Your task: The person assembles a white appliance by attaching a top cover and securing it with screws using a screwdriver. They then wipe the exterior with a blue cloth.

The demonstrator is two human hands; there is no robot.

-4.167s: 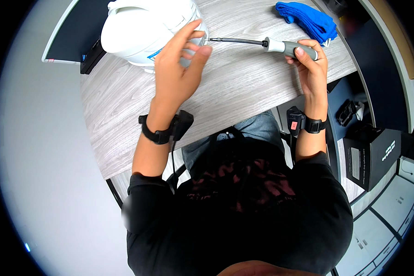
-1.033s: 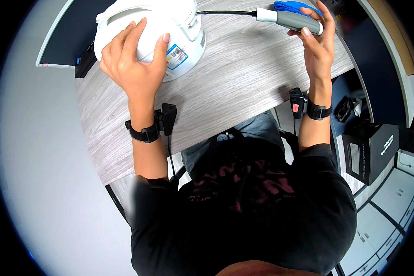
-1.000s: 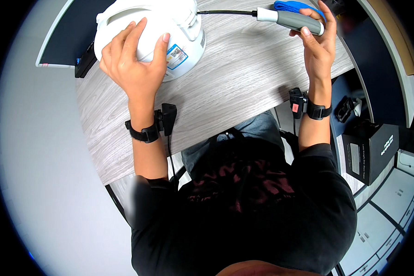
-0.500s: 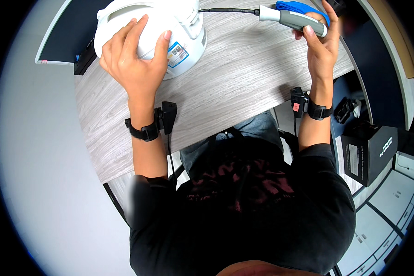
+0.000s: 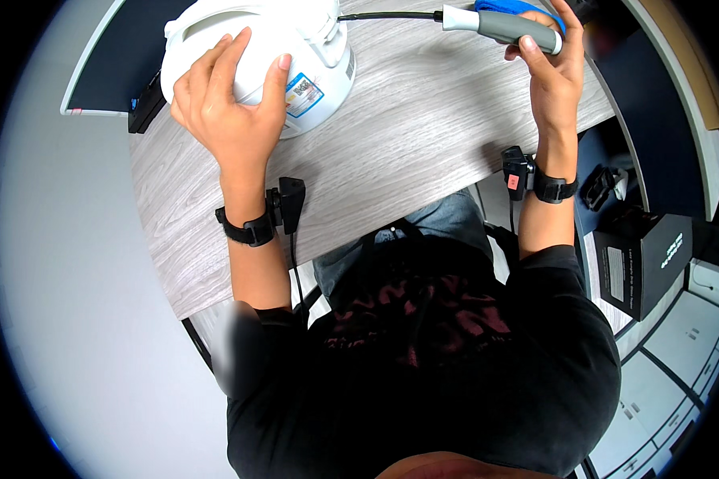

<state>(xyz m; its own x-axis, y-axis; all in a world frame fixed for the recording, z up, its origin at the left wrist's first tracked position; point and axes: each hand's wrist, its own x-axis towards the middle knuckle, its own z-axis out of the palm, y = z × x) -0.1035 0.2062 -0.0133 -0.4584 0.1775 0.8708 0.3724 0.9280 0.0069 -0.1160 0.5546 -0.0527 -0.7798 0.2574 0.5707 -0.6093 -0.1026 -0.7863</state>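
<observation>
A white, rounded appliance that looks like a rice cooker (image 5: 327, 100) lies at the upper left of the wooden desk, its top cut off by the picture's edge. My left hand (image 5: 230, 104) rests on its lid with the fingers spread. In my right hand (image 5: 558, 76) is a screwdriver (image 5: 503, 28) with a grey and white handle and a long dark shaft, held almost level. Its shaft points left to the appliance's side by a protruding white part; whether the tip sits in a screw I cannot tell. Thumb and fingers close round the handle.
A blue cloth (image 5: 507, 6) lies behind the screwdriver. Dark partition panels (image 5: 108, 60) stand at both sides of the desk (image 5: 391, 152). A black box (image 5: 643, 267) is at the right, below the desk. Black devices with cables are strapped to both my wrists.
My right hand and the screwdriver have shifted slightly left and up. The appliance and my left hand have moved a touch left, with the hand still on the lid.
</observation>
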